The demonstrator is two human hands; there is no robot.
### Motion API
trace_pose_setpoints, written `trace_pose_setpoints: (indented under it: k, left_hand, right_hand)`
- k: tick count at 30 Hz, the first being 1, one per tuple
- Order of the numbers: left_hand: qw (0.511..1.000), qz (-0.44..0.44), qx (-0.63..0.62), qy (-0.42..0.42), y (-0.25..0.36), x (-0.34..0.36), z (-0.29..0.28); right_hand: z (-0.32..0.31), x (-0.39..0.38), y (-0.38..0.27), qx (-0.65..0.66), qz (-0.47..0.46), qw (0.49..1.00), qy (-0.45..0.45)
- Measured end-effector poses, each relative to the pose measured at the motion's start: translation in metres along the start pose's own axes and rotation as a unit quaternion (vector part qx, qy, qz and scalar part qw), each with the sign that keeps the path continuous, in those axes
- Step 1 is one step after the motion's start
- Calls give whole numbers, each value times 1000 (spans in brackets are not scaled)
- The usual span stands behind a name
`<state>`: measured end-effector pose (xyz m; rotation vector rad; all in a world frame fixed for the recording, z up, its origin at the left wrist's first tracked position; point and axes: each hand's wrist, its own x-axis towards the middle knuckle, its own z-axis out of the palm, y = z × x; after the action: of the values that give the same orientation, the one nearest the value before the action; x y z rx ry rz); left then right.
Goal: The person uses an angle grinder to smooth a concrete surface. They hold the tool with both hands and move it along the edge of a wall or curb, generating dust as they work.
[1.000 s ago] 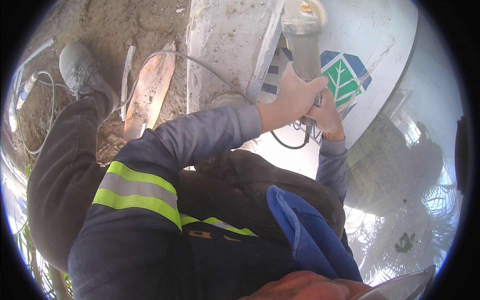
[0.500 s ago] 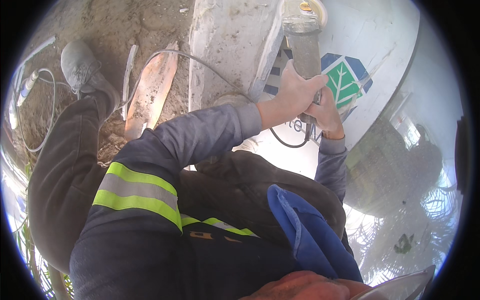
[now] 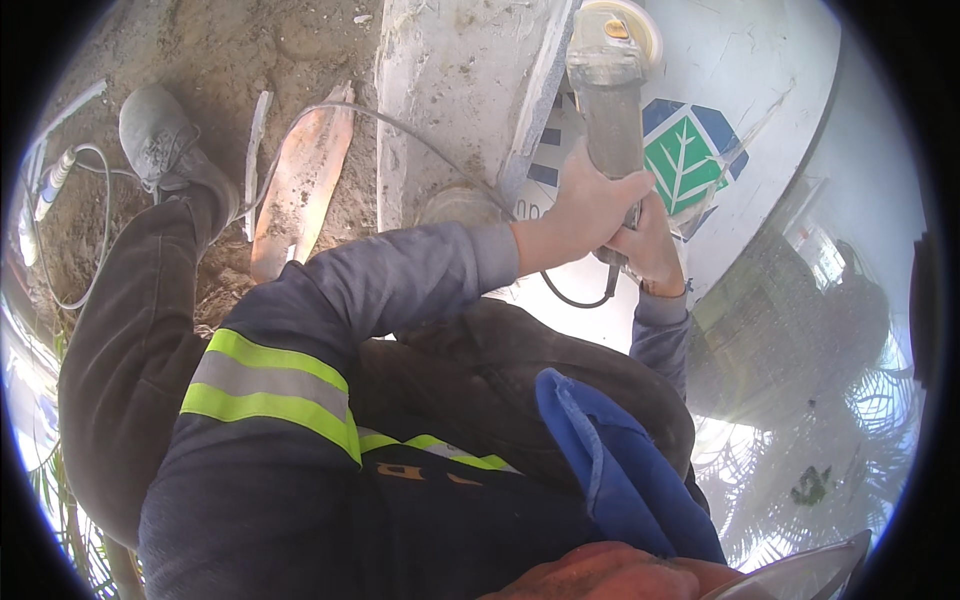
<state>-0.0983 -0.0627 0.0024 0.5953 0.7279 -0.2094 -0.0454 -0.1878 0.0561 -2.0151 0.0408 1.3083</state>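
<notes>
An angle grinder [image 3: 613, 115] with a dusty grey body points away from me, its pale round disc [image 3: 650, 35] at the far end. My left hand [image 3: 578, 205] is closed round the body from the left, thumb lying across it. On the right, my right hand [image 3: 652, 245] is wrapped round the rear of the handle. A dark cord [image 3: 580, 303] leaves the tool's near end and curves left beneath my left wrist. Next to the disc is the long edge of a dusty, pale concrete slab [image 3: 450, 100]. Whether the disc touches it is unclear.
A white panel with a green leaf emblem [image 3: 683, 165] lies under and right of the grinder. Farther right is a glossy, reflecting surface [image 3: 800, 350]. A grey cable [image 3: 410, 128] crosses the slab and a plank [image 3: 305, 185] on the dirt, near my shoe [image 3: 155, 130].
Both hands have drawn the grinder slightly nearer to me, and more of its head and disc shows. The slab, the plank and my shoe stay about where they were.
</notes>
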Motion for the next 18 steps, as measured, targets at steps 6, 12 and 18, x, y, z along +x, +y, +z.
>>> trace_pose_setpoints:
  k: [6, 12, 18]
  left_hand:
    - [999, -20, -25, 1, 3, 14, -5]
    - [1000, -7, -18, -8, -5, 4, -3]
    - [999, -22, -30, -38, -7, -15, 0]
  right_hand:
    - [1, 17, -9, 57, 1, 998, -29]
    - [2, 1, -2, 5, 23, 1000, -6]
    - [11, -19, 11, 37, -31, 998, 34]
